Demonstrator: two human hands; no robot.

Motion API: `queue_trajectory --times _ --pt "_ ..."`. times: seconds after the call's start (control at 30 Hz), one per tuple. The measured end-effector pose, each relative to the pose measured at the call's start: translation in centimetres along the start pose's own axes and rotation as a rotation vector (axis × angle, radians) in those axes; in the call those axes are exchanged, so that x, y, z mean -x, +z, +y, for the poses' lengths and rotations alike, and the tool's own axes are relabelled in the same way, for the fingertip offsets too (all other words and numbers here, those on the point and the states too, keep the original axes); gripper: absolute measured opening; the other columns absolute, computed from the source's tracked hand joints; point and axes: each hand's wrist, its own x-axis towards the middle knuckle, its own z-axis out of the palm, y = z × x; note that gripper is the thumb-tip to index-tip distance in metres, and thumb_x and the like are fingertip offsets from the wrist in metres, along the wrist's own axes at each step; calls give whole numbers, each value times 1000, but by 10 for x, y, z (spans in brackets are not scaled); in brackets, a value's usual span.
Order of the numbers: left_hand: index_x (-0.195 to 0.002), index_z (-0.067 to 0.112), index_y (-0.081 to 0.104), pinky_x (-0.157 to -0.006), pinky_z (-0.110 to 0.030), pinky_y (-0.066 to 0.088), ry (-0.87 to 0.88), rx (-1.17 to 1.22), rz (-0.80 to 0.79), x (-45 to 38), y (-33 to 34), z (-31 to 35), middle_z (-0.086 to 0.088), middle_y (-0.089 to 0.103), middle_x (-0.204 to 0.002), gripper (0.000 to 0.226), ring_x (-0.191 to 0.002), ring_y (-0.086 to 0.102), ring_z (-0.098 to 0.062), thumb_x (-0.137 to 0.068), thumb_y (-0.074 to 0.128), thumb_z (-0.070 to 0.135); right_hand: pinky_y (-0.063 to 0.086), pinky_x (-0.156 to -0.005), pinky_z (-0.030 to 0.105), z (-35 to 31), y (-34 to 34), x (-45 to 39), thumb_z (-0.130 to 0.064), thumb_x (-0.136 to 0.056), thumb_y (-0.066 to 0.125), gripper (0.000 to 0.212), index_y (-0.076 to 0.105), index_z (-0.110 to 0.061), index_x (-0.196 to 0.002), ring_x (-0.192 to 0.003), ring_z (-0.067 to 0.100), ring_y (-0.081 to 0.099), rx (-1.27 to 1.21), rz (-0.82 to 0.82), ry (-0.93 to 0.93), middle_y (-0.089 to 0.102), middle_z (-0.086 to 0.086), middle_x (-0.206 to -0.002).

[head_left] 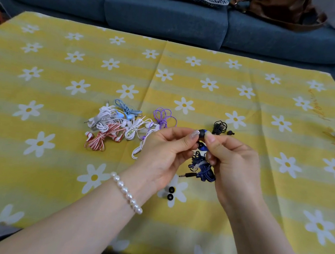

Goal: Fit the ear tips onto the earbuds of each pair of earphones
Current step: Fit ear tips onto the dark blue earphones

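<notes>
Blue earbud [202,133] pinched at frame centre between fingertips of left hand [164,153] and right hand [232,161]; both hands curled; blue cable [201,168] hung below; two black ear tips [170,193] on tablecloth [52,176].

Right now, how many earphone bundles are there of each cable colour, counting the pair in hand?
White: cannot tell exactly, at least 2, tangled together
Light blue: 1
Red-and-white striped: 1
Purple: 1
Black: 1
Dark blue, in hand: 1
Total: at least 7
</notes>
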Motion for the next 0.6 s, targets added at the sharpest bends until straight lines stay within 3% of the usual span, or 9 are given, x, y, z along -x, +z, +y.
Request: queue_trajectory --times 0.13,0.23,0.33,0.6 --pt "-52 14 72 -50 -13 48 -16 15 -40 -1 0 4 2 64 -54 21 -48 58 -5 -68 63 2 32 -48 22 -1 -1 0 -13 -82 64 19 66 -10 -63 -44 10 34 3 8 9 40 1 -48" --pt "-54 12 72 -50 -14 48 -31 30 -53 -1 -1 4 1 64 -56 11 -49 58 -5 -59 65 5 31 -51 25 -1 -2 0 -14 -81 65 17 67 -11 -64 -45 10 34 20 11 5 41 0 -48" --pt "-55 11 72 -49 -14 48 -34 22 -34 -2 -2 2 0 64 -56 19 -49 58 -6 -67 63 0 31 -53 29 -1 -3 -1 -14 -80 66 18 68 -13 -62 -44 10 34 53 -4 -18 40 -1 -46" --pt "-54 12 72 -48 -14 47 -38 9 -15 -3 -3 1 2 63 -54 17 -48 56 -5 -66 64 3 32 -49 22 -1 -5 -1 -15 -79 66 14 68 -14 -65 -44 9 35 83 -37 -23 41 -1 -46"
